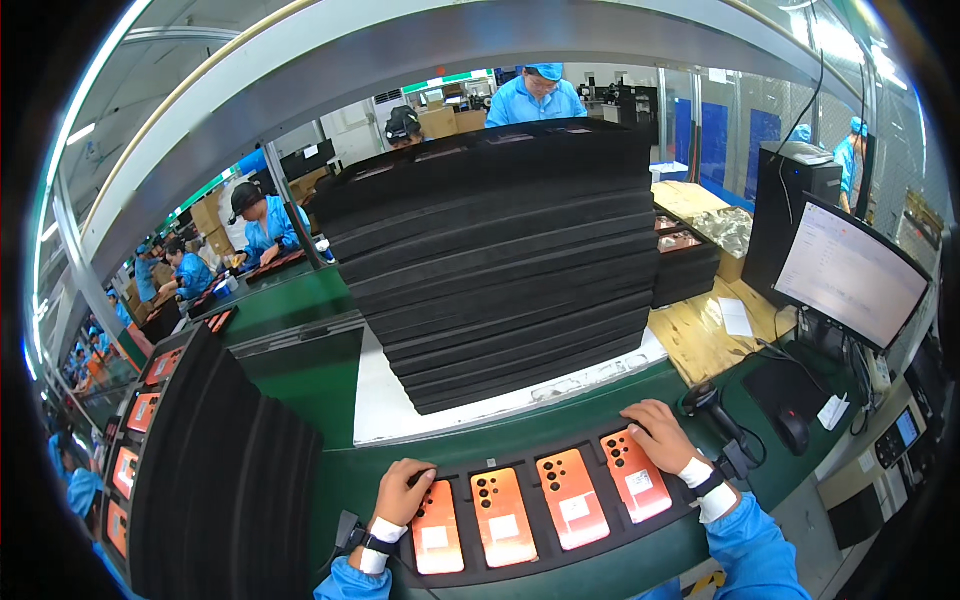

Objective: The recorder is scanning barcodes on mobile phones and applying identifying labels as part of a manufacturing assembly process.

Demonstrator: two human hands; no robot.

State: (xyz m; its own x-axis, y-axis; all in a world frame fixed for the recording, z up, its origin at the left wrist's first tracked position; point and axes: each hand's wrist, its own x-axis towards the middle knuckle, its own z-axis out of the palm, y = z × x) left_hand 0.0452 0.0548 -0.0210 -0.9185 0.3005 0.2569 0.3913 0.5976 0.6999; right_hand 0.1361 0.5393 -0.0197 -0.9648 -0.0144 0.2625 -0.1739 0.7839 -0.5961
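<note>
Apparently, the left grip (pixel 402 490) is curled at one end of a long, black, foam-like tray (pixel 468 520); four flat, glossy orange phones (pixel 508 497) are seated in it toward the right grip (pixel 660 438), draped over the far-right end. Clamping cannot be told. Probably bendy, with fragile phones, it is best supported at both ends.

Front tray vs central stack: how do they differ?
Height: the front tray lies low; the central stack rises in many layers.
Support: the front tray is on the green bench; the central stack stands on a white board.
Hands: the left hand and right hand are at the front tray's ends, neither at the central stack.
Shared: both are black.
</note>
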